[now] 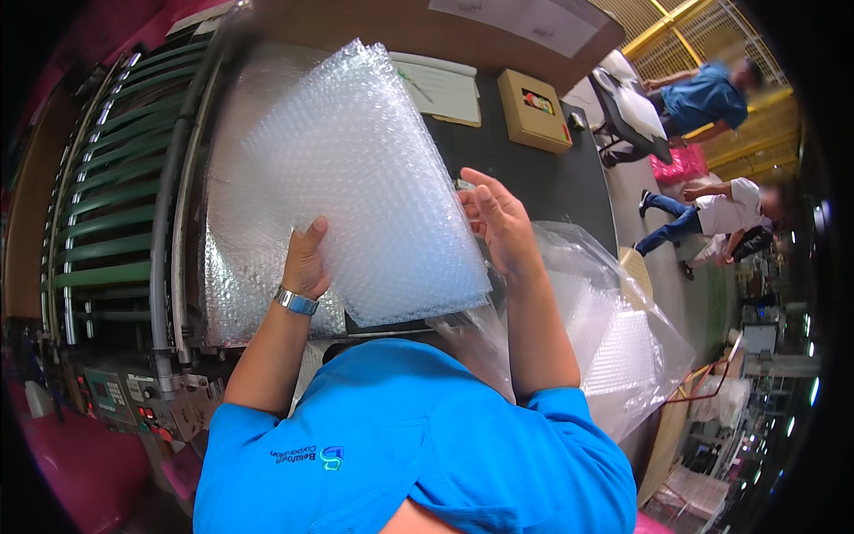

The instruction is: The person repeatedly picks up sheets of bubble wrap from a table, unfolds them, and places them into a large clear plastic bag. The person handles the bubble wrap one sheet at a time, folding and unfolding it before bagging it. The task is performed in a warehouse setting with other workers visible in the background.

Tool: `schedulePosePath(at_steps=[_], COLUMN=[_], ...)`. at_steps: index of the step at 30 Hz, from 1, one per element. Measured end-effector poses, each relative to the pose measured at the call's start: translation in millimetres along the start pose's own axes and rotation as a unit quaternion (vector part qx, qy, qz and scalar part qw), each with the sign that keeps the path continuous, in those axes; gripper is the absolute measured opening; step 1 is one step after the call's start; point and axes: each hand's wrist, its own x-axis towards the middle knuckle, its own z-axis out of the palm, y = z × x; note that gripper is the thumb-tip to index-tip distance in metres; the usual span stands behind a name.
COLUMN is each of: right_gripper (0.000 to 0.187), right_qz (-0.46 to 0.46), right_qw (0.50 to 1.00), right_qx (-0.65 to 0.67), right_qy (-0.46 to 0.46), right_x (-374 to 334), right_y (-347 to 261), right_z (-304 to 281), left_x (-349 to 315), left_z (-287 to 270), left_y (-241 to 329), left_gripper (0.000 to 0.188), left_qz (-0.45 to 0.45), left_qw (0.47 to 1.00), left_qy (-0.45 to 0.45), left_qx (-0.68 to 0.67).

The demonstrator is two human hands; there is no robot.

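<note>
A dark table (574, 182) sits in the upper middle of the frame. White paper (449, 91) and a brown box (534, 114) lie near its top; shiny bubble wrap (233, 258) lies left of center.

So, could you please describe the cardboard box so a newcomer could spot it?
Find the dark tabletop beyond the right hand. Near its far edge, right of the white papers, sits the cardboard box. Unlike them, it is brown and blocky, with a multicoloured patch.
</note>
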Motion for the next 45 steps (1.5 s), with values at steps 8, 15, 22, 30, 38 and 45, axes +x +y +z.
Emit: schedulePosePath(at_steps=[8,15,22,30,38,45], right_gripper=[0.017,0.014,0.02,0.008,0.016,0.016], right_qz=[-0.271,-0.211,-0.205,-0.207,-0.259,-0.202], right_qw=[0.926,0.965,0.958,0.961,0.942,0.954], right_qx=[0.246,-0.094,0.114,-0.089,0.134,-0.185], right_qy=[0.092,0.124,0.165,0.159,0.166,0.126], right_x=[-27.3,-59.3,-55.5,-84.6,-82.5,-85.7], right_y=[-8.0,-39.0,-25.5,-31.9,-31.7,-49.8], right_z=[-53.9,-41.0,-82.4,-113.0,-148.8,-110.2], left_x=[-14.8,-21.9,-17.9,-14.9,-12.9,-12.3], left_z=[21.5,58.5,98.1,129.5,135.1,128.5], left_y=[-0.5,-9.2,-36.0,-54.8,-62.9,-67.9], left_gripper=[0.063,0.07,0.074,0.072,0.068,0.067], left_qz=[0.015,0.064,0.035,0.025,0.005,0.034], left_qw=[0.999,0.994,0.991,0.987,0.986,0.986], left_qy=[-0.036,-0.068,-0.123,-0.151,-0.162,-0.154], left_qx=[0.027,0.048,0.05,0.058,0.047,0.058])
